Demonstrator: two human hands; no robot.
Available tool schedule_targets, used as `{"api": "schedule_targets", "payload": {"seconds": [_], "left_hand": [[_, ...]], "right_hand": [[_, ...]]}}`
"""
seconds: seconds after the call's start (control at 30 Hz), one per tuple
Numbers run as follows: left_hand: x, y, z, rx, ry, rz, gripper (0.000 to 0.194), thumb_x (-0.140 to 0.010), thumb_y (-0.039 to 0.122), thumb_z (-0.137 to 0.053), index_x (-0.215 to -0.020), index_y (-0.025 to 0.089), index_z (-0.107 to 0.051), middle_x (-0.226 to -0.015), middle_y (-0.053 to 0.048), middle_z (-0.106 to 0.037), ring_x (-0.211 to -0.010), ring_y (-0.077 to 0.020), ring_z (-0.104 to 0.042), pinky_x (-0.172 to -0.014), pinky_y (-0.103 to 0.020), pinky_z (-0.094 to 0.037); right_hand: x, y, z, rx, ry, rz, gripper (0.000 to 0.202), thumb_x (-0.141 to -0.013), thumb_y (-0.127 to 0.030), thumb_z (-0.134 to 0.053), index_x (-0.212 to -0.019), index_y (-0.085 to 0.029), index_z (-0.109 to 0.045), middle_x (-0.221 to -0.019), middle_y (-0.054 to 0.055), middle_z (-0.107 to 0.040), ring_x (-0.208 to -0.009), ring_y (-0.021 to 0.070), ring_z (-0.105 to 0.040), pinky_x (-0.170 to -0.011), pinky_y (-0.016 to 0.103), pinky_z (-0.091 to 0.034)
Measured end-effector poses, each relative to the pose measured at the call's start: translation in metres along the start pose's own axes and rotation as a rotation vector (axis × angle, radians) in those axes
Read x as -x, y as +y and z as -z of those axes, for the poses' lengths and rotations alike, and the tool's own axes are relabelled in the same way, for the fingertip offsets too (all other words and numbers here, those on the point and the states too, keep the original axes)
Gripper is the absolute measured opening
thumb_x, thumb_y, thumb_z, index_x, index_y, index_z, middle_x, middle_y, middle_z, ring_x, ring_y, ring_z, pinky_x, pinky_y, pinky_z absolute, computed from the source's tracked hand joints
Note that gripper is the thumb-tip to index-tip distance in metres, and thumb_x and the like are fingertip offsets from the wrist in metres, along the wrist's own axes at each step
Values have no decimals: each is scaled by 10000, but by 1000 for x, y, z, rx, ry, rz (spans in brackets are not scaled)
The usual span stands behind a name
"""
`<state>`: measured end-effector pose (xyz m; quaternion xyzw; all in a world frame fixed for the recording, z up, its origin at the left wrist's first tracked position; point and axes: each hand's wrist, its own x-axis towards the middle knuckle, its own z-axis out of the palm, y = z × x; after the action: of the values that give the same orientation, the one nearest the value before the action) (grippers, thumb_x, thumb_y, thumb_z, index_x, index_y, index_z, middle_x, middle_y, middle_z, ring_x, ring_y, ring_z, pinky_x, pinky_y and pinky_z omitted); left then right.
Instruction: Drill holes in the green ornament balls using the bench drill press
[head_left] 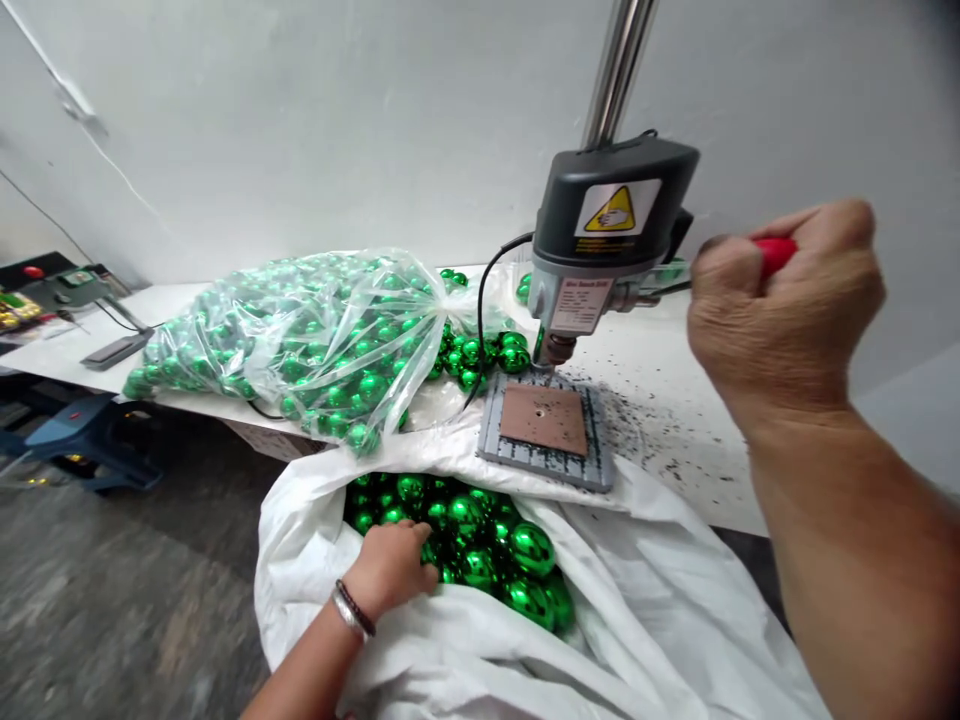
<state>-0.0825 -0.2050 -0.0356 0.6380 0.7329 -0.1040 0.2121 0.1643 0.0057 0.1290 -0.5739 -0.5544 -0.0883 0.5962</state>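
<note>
My right hand is closed around the red knob of a feed lever on a small bench drill press. The drill's chuck hangs above a brown square board with a small hole, lying on the grey slotted base. Low in the middle, my left hand reaches into a white sack among shiny green ball ornaments. Its thumb and index finger show in part, but the fingertips are hidden among the balls, so I cannot tell whether it grips one.
A tied clear plastic bag full of green balls lies on the white table, with loose balls beside it. Dark shavings are scattered around the drill base. A blue stool and another bench device stand at left.
</note>
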Motion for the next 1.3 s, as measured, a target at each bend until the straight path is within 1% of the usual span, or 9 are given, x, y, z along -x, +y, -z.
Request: {"api": "schedule_targets", "payload": {"seconds": [0.13, 0.33, 0.6, 0.77, 0.9, 1.03, 1.13, 1.23, 1.3], "left_hand": [[4, 6, 11, -4, 214, 94, 488, -811, 329, -604, -1275, 178, -597, -1222, -155, -650, -1090, -342, -608, -913, -476, -478], [-29, 25, 7, 80, 73, -560, 418, -858, 463, -586, -1269, 389, -605, -1458, -32, -499, -1354, -305, -410, -1129, -533, -288], [-50, -7, -34, 6, 14, -114, 500, -835, 301, -540, -1320, 416, -562, -1517, -160, -362, -1362, -428, -382, -969, -781, -270], [-37, -17, -19, 135, -50, -53, 449, -826, 233, -528, -1248, 320, -653, -1515, -141, -398, -1307, -386, -472, -987, -567, -445], [-49, -1, 20, 423, 257, -288, 418, -844, 242, -520, -1240, 238, -654, -1201, -94, -679, -1059, -231, -637, -991, -375, -476], [-67, -7, 60, 677, 717, -45, 324, -849, 272, -538, -1112, 161, -690, -1001, -115, -711, -900, -223, -648, -908, -381, -503], [-67, -37, 70, 568, 1180, 179, 373, -821, 337, -602, -1141, 152, -647, -1107, -152, -653, -1104, -288, -572, -1035, -477, -407], [-61, -68, 56, 566, 1278, 551, 657, -776, 380, -661, -1348, 110, -480, -1249, -216, -549, -1268, -349, -450, -1073, -546, -338], [-61, -79, 38, 648, 1187, 581, 802, -769, 423, -672, -1439, 115, -354, -1239, -221, -532, -1222, -338, -488, -1014, -525, -399]], "right_hand": [[1, 2, 0, -3, 11, -2, 146, -727, -218, -594, -708, -207, -449, -691, -15, -541, -577, 79, -449, -610, 302, -332], [2, -4, 6, 122, -110, -62, 105, -794, -230, -530, -870, -163, -556, -847, 37, -592, -745, 119, -588, -646, 313, -359], [9, -1, 5, 160, -56, 17, 329, -836, -370, -435, -966, -115, -598, -825, 87, -611, -780, 197, -642, -745, 385, -501], [10, -10, 7, 188, -104, -62, 265, -780, -279, -459, -962, -126, -575, -890, 114, -638, -887, 259, -669, -820, 432, -534], [10, -15, 7, 202, -119, -102, 267, -783, -257, -468, -996, -130, -568, -920, 116, -643, -933, 259, -670, -854, 423, -537], [9, -10, 5, 190, -114, -89, 247, -766, -281, -485, -965, -151, -554, -929, 112, -643, -900, 247, -667, -836, 422, -535], [10, -2, 3, 169, -100, -59, 241, -765, -329, -491, -940, -170, -536, -929, 104, -642, -859, 229, -658, -815, 415, -527], [11, 4, 1, 148, -60, -16, 240, -786, -365, -474, -924, -178, -534, -900, 89, -641, -782, 185, -631, -758, 381, -510], [12, 6, 1, 117, -35, 27, 226, -802, -373, -472, -899, -179, -534, -859, 71, -634, -707, 141, -586, -693, 337, -482]]}}
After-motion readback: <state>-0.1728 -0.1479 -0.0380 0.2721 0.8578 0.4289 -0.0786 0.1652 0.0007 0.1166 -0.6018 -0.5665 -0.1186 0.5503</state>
